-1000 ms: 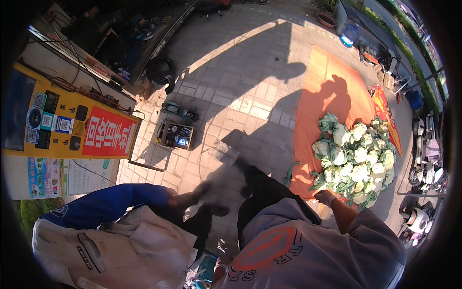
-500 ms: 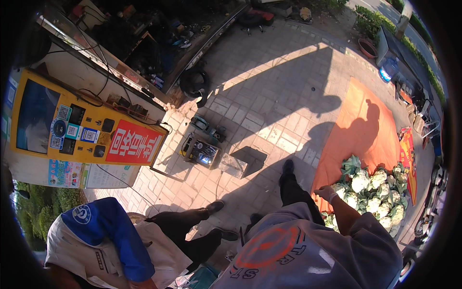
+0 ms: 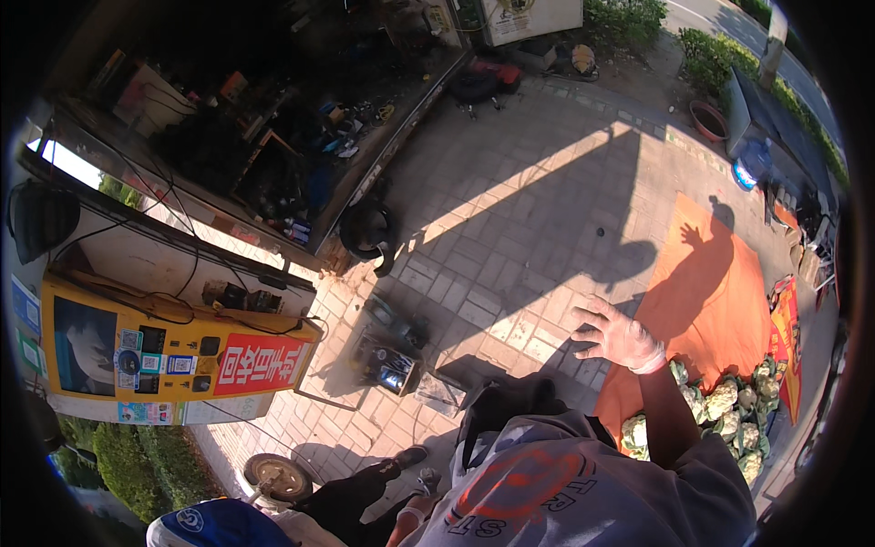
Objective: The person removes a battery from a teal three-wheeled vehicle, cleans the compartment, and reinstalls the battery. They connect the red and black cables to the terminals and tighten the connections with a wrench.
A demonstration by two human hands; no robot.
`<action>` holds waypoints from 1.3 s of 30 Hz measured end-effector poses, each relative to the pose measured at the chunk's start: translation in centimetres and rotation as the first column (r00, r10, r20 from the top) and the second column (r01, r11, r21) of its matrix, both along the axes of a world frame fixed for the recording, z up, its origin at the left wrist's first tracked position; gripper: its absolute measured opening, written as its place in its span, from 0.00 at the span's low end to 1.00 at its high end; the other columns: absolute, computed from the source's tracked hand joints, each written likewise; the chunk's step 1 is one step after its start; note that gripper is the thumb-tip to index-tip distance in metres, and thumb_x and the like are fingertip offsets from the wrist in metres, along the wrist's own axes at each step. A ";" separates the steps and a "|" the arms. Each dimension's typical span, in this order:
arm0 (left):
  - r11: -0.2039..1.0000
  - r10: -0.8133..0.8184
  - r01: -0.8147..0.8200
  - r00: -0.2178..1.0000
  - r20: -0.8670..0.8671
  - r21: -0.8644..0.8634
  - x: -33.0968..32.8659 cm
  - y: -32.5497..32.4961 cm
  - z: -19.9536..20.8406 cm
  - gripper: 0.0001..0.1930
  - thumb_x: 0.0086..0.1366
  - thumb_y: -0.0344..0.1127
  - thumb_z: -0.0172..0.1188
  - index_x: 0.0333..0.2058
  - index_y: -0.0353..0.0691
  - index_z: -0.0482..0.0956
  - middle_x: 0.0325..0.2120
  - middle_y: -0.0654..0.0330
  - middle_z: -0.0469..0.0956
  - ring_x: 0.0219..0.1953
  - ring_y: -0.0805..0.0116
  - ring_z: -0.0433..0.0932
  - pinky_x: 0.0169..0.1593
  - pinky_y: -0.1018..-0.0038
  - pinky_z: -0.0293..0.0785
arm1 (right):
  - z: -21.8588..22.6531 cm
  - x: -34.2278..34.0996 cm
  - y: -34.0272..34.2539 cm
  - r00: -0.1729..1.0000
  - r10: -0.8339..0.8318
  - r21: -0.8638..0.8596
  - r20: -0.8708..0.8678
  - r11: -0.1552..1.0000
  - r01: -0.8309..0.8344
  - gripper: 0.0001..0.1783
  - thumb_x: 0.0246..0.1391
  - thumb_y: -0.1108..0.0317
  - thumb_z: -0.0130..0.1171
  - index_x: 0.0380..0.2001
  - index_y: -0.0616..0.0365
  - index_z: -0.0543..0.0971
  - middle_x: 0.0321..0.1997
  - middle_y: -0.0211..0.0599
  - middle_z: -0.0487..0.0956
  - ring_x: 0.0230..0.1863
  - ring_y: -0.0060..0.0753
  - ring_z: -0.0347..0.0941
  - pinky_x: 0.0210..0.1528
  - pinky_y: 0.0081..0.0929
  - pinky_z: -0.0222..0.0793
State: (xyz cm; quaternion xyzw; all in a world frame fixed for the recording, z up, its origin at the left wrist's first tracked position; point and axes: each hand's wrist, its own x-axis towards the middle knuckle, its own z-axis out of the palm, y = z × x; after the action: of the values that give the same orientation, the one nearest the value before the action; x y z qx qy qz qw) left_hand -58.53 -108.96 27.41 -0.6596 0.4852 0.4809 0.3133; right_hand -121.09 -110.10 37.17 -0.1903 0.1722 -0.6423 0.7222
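My right hand [image 3: 606,335] is raised in front of me over the paving, beside the near edge of an orange sheet [image 3: 729,319]. It wears a thin pale glove, its fingers are spread and it holds nothing. Below and right of it lie several white cauliflowers [image 3: 722,399] with green leaves, partly hidden behind my forearm. My left hand [image 3: 419,507], also pale-gloved, is low beside my grey shirt, with its fingers closed. A small greyish thing shows at its fingertips, too small to name.
At left stands a yellow machine [image 3: 182,351] with a red sign. On the paving are an open toolbox [image 3: 387,366], a grey block [image 3: 441,392] and a black tyre [image 3: 365,228]. A person in blue and white [image 3: 219,524] is at lower left, near a wheel [image 3: 277,478].
My right hand has left the cauliflowers and risen up and leftward, its fingers spreading. My left hand has come into view. The view has shifted, and the other person sits lower in it.
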 end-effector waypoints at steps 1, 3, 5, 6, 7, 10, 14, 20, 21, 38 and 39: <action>1.000 -0.012 0.012 1.000 0.001 0.004 -1.0 -1.5 -0.3 0.22 0.67 0.52 0.50 0.44 0.39 0.80 0.32 0.48 0.83 0.38 0.54 0.82 0.41 0.61 0.76 | 1.5 -0.5 -2.2 0.995 0.070 -0.223 0.064 0.973 -0.054 0.48 0.56 0.43 0.61 0.72 0.50 0.53 0.73 0.48 0.56 0.68 0.56 0.60 0.64 0.60 0.60; 0.999 -0.033 0.033 0.999 -0.009 0.015 -3.3 -4.9 -1.5 0.22 0.68 0.52 0.49 0.45 0.39 0.80 0.32 0.48 0.83 0.38 0.54 0.83 0.41 0.61 0.76 | 3.3 -1.2 -5.7 0.986 0.097 -0.410 0.134 0.911 -0.034 0.41 0.62 0.44 0.54 0.68 0.60 0.60 0.69 0.57 0.63 0.66 0.60 0.64 0.64 0.59 0.60; 0.998 -0.058 0.059 0.998 -0.025 0.033 -5.8 -8.9 -2.9 0.21 0.68 0.51 0.49 0.45 0.39 0.80 0.31 0.48 0.83 0.38 0.54 0.83 0.41 0.61 0.76 | 3.3 -2.4 -8.8 0.991 -0.122 0.009 0.056 0.993 0.122 0.37 0.62 0.44 0.52 0.65 0.60 0.64 0.66 0.50 0.68 0.59 0.51 0.70 0.62 0.54 0.63; 0.997 -0.070 0.071 0.997 -0.033 0.038 -7.2 -11.0 -3.8 0.21 0.68 0.51 0.49 0.45 0.39 0.80 0.31 0.48 0.83 0.38 0.55 0.83 0.41 0.61 0.76 | 2.9 -3.1 -9.9 0.965 -0.246 0.311 -0.090 0.913 0.262 0.36 0.62 0.44 0.52 0.64 0.60 0.66 0.64 0.48 0.70 0.56 0.47 0.72 0.61 0.52 0.64; 0.996 -0.082 0.084 0.996 -0.041 0.041 -8.6 -13.2 -4.7 0.21 0.68 0.50 0.49 0.45 0.39 0.80 0.31 0.49 0.83 0.38 0.55 0.83 0.41 0.61 0.76 | 2.5 -3.5 -10.5 0.922 -0.364 0.415 -0.132 0.824 0.385 0.35 0.62 0.42 0.50 0.61 0.59 0.69 0.62 0.43 0.71 0.53 0.42 0.72 0.61 0.48 0.65; 0.992 -0.115 0.119 0.990 -0.077 0.047 -11.5 -20.9 -6.6 0.20 0.69 0.50 0.49 0.45 0.40 0.79 0.31 0.49 0.83 0.37 0.55 0.83 0.40 0.62 0.76 | 1.5 -6.1 -11.8 0.918 -0.397 0.235 0.007 0.893 0.384 0.38 0.62 0.37 0.48 0.62 0.57 0.68 0.64 0.44 0.70 0.60 0.45 0.69 0.62 0.50 0.63; 0.980 -0.190 0.196 0.969 -0.155 0.024 -14.3 -31.8 -8.9 0.19 0.69 0.48 0.49 0.46 0.40 0.79 0.31 0.49 0.83 0.37 0.56 0.83 0.40 0.62 0.76 | 3.4 -11.5 -17.0 0.840 -0.541 0.327 -0.046 0.787 0.524 0.39 0.62 0.37 0.48 0.64 0.58 0.66 0.66 0.45 0.68 0.64 0.46 0.65 0.67 0.49 0.58; 0.923 -0.382 0.360 0.899 -0.215 -0.133 -19.7 -47.9 -11.4 0.18 0.70 0.47 0.49 0.46 0.40 0.79 0.31 0.50 0.83 0.36 0.57 0.83 0.39 0.63 0.77 | 16.4 -22.6 -25.1 0.608 -0.765 -0.183 0.210 0.581 0.793 0.48 0.61 0.40 0.52 0.74 0.48 0.44 0.76 0.45 0.53 0.71 0.50 0.58 0.72 0.56 0.48; 0.952 -0.298 0.268 0.923 -0.244 -0.148 -21.2 -50.5 -11.3 0.18 0.70 0.46 0.49 0.46 0.40 0.79 0.31 0.50 0.83 0.36 0.57 0.83 0.39 0.63 0.77 | 18.1 -23.8 -25.5 0.735 -0.668 -0.346 0.115 0.667 0.660 0.49 0.61 0.41 0.52 0.74 0.47 0.41 0.76 0.46 0.52 0.71 0.51 0.59 0.72 0.58 0.48; 0.294 0.403 -0.940 0.284 -0.870 -0.171 -55.7 -83.5 10.5 0.19 0.66 0.51 0.60 0.26 0.41 0.79 0.20 0.69 0.72 0.22 0.78 0.69 0.28 0.77 0.64 | 1.2 -27.1 -76.6 0.225 0.274 0.196 -0.935 0.929 -0.315 0.35 0.57 0.51 0.64 0.59 0.65 0.70 0.49 0.48 0.81 0.51 0.39 0.77 0.54 0.33 0.71; 0.299 0.395 -0.918 0.369 -0.841 -0.261 -57.2 -85.2 11.5 0.16 0.65 0.48 0.62 0.28 0.40 0.78 0.21 0.70 0.71 0.24 0.79 0.68 0.30 0.78 0.64 | 1.9 -25.5 -78.9 0.404 0.373 0.242 -0.835 0.910 -0.338 0.37 0.56 0.51 0.64 0.61 0.63 0.68 0.49 0.49 0.81 0.52 0.39 0.77 0.54 0.33 0.71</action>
State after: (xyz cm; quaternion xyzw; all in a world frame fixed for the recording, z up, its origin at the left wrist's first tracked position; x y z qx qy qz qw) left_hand -115.71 -194.21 38.95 -0.6586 0.3506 0.5282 -0.4053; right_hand -146.60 -189.03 39.10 -0.5064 0.4783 -0.2863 0.6579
